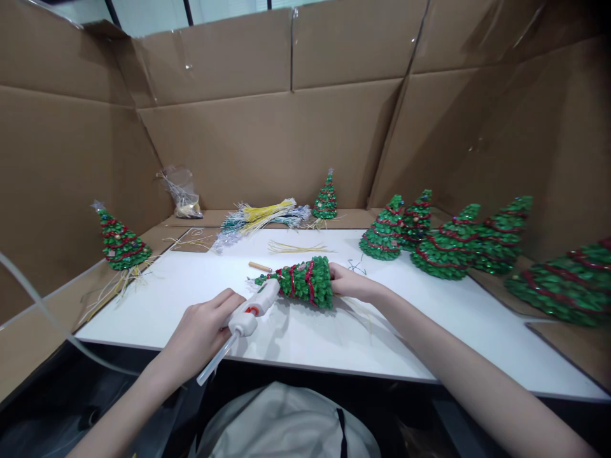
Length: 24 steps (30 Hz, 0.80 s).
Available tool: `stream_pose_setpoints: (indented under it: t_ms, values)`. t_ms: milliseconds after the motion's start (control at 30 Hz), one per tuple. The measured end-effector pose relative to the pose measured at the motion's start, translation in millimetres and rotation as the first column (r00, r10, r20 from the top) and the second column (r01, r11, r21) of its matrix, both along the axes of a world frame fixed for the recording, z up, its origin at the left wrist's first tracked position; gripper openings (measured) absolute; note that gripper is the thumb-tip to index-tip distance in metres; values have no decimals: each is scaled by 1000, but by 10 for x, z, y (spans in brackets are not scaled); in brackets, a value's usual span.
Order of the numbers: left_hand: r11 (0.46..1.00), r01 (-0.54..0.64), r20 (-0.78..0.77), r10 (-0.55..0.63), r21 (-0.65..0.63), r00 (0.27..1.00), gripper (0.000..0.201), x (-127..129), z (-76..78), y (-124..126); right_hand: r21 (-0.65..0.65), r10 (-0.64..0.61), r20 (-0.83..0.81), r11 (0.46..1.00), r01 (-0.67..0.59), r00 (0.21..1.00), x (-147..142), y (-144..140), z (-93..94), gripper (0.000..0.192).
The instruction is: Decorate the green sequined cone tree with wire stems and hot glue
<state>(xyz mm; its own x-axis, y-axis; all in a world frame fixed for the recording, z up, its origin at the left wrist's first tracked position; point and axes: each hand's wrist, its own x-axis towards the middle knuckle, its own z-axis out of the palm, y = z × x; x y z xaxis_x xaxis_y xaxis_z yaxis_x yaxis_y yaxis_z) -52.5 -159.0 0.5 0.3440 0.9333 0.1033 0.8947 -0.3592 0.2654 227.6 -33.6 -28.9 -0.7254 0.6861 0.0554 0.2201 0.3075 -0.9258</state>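
Observation:
My left hand is closed around a white hot glue gun with an orange-red part. A clear glue stick juts from its back end toward me. The gun's front end overlaps the narrow end of a small artificial Christmas tree, green with red garland. That tree lies on its side above the white board, its tip pointing left. My right hand holds it at the base; the fingertips are hidden behind the base. Thin pale wires trail below the right hand.
More decorated trees stand at the right, the left and the back. Bundled yellow and white wires lie behind a wooden stick. A plastic bag leans by the cardboard wall. A pale cord crosses the left.

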Motion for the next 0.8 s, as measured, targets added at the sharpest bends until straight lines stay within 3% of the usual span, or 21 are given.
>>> stream_pose_setpoints:
  t_ms: [500, 800]
  values:
    - [1000, -16, -23, 16, 22, 1000, 24, 26, 0, -8, -14, 15, -32, 1000, -15, 999, 1, 17, -25, 28]
    - [1000, -6, -4, 6, 12, 1000, 19, 40, 27, -12, -23, 7, -36, 1000, -8, 999, 12, 8, -25, 33]
